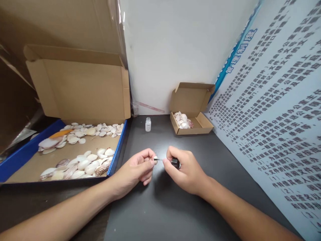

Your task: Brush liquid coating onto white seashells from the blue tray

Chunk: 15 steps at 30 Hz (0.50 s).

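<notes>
- Grey counter (140,217) nearest, smooth, with a bright patch of light just beyond the hands.
- Left hand (137,169) pinched, thumb against fingers, on a small pale piece (155,157), mostly covered by the fingertips and too small to identify.
- Right hand (185,169) clamped on the black cap (176,163) of a small brush (160,159); thin stem pointing left, dark tip at the pale piece, actual contact hard to tell.
- To the left, a large blue-sided box (117,149), lid raised, holding near and far groups of shells (84,164), bare cardboard between; orange piece (60,134) among the far ones.
- Farther back, a clear, open-necked bottle (148,125), upright.
- Right of that, a small brown box (194,132), lid raised, with pale shells (183,121) heaped in the left part, reddish ones alongside.
- Behind, a white wall (170,50); along the right, a printed sign (276,110).
</notes>
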{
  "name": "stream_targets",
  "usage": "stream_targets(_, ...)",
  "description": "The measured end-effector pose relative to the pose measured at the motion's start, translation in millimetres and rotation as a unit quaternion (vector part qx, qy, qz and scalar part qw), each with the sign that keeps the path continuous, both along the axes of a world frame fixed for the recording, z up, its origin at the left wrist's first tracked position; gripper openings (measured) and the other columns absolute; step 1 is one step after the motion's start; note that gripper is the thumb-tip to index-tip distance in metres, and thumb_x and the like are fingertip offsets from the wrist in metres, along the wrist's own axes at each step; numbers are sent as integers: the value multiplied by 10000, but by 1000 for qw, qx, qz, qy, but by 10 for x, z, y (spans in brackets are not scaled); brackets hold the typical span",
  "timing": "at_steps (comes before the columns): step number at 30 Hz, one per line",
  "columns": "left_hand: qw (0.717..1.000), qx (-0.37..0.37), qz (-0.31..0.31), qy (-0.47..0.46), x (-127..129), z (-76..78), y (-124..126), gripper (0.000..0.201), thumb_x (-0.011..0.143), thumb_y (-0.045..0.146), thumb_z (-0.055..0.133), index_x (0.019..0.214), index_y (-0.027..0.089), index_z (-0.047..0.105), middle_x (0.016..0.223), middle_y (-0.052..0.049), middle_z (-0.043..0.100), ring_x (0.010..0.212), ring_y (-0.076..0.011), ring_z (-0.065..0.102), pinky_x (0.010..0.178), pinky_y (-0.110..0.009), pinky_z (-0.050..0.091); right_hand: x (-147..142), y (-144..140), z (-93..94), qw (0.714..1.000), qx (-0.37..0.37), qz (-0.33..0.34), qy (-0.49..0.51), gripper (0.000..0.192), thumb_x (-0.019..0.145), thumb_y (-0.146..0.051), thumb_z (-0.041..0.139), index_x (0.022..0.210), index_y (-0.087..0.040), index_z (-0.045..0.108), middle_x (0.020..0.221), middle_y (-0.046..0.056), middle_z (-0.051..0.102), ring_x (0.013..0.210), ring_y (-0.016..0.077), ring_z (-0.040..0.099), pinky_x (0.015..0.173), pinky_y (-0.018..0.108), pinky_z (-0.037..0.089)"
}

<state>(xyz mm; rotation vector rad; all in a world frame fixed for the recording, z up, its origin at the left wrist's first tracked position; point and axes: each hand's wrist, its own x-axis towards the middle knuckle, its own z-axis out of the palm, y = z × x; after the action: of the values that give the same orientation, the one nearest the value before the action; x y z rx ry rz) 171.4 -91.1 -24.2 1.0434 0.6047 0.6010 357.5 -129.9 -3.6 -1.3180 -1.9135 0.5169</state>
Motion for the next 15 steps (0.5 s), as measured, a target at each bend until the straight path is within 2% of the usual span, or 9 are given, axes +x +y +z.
stream_targets(4, 1000, 5, -2, 8, 6, -2, 1, 268, 863, 397, 663, 834, 208, 476, 548, 105, 326, 452, -51, 252, 453, -182, 336, 6, 3, 16, 999, 2, -37, 0, 221, 847, -222, 508, 676, -213, 369, 570, -60, 388, 522, 103, 356, 530, 241, 274)
stream_targets(8, 1000, 2, 0, 4, 6, 5, -1, 270, 855, 397, 671, 844, 212, 474, 538, 106, 331, 451, -56, 257, 455, -186, 339, 6, 2, 26, 1000, 13, 9, 15, 220, 850, -233, 516, 686, -216, 371, 577, -65, 380, 514, 98, 343, 521, 232, 283)
stream_targets(12, 1000, 0, -5, 4, -2, 9, -1, 262, 867, 396, 658, 836, 212, 474, 515, 113, 304, 447, -58, 243, 455, -183, 332, 10, 9, 15, 1000, -6, -19, -14, 217, 847, -224, 516, 679, -215, 378, 574, -61, 393, 524, 105, 350, 531, 242, 277)
stream_targets(15, 1000, -1, -7, 5, -11, 1, -1, 257, 865, 390, 659, 830, 212, 477, 515, 112, 303, 448, -58, 251, 459, -183, 337, 14, 3, 17, 1000, 9, -15, 11, 229, 856, -228, 511, 676, -217, 369, 573, -63, 381, 516, 101, 351, 524, 236, 284)
